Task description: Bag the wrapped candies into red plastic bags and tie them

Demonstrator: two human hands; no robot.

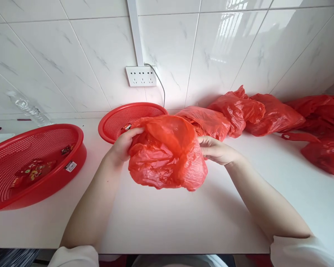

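Observation:
A crumpled red plastic bag [167, 159] is held up above the white table, its top partly open. My left hand [125, 144] grips its left side, with the thumb on the outside and the other fingers mostly hidden. On the right edge, my right hand [215, 149] pinches the plastic between thumb and fingers. Behind the bag stands a round red basket [108, 124] with a small wrapped item inside, partly covered. Whatever the bag contains, if anything, cannot be made out.
At the left, a large red basket [75, 146] holds small wrapped packets [35, 170]. A clear bottle [29, 107] lies behind it. Several red bags [275, 115] line the wall at the right. A cable [161, 87] hangs from the wall socket [141, 76].

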